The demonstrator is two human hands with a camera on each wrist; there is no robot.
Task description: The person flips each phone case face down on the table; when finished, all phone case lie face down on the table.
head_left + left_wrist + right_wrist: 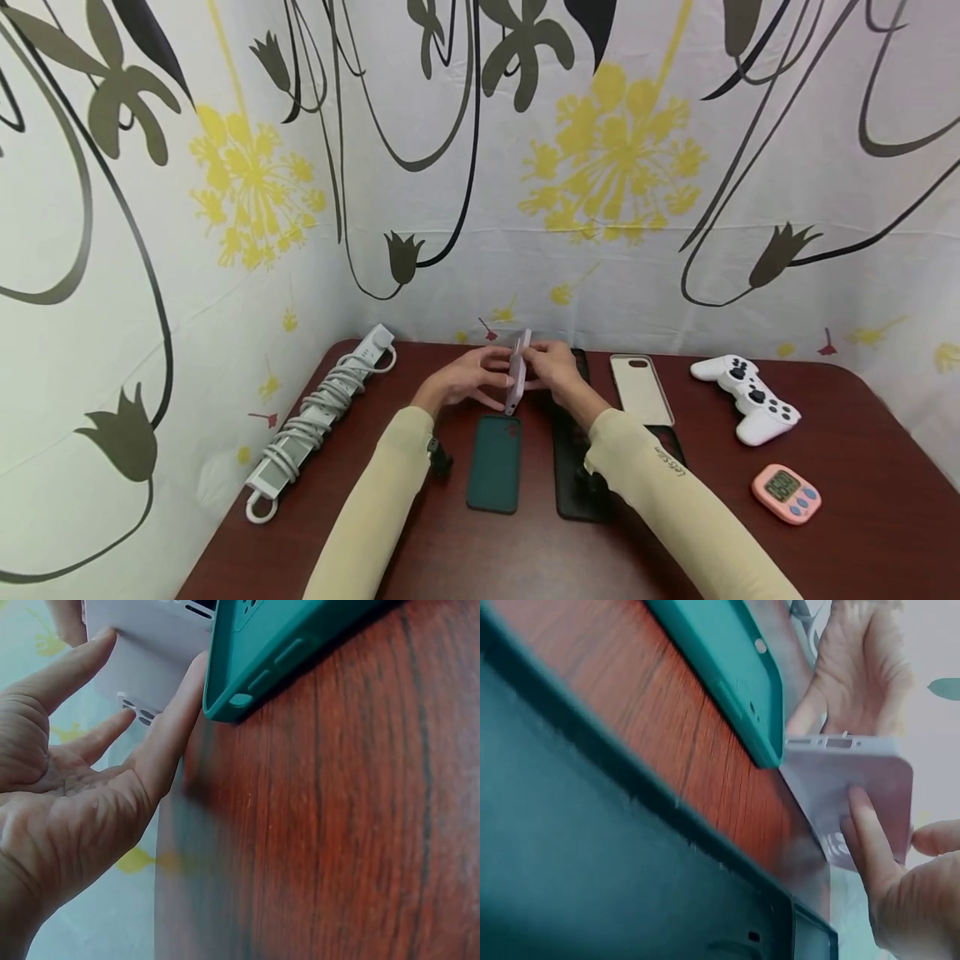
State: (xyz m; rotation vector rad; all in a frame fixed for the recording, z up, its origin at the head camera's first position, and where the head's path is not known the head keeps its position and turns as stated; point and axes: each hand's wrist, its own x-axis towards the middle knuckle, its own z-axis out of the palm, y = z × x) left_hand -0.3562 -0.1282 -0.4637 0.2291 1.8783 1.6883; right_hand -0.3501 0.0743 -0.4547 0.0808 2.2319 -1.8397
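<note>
Head view: I see the lilac phone case (517,379) upright just past the far end of the green case (494,463). Right hand (557,368) pinches it; left hand (471,376) has its grip spread, fingers touching it. Black case (568,471) right of green case, power strip (322,417) well left.

The held case (889,784) is pale pink, the flat case (493,467) teal, the table (525,550) dark-streaked reddish brown.
</note>
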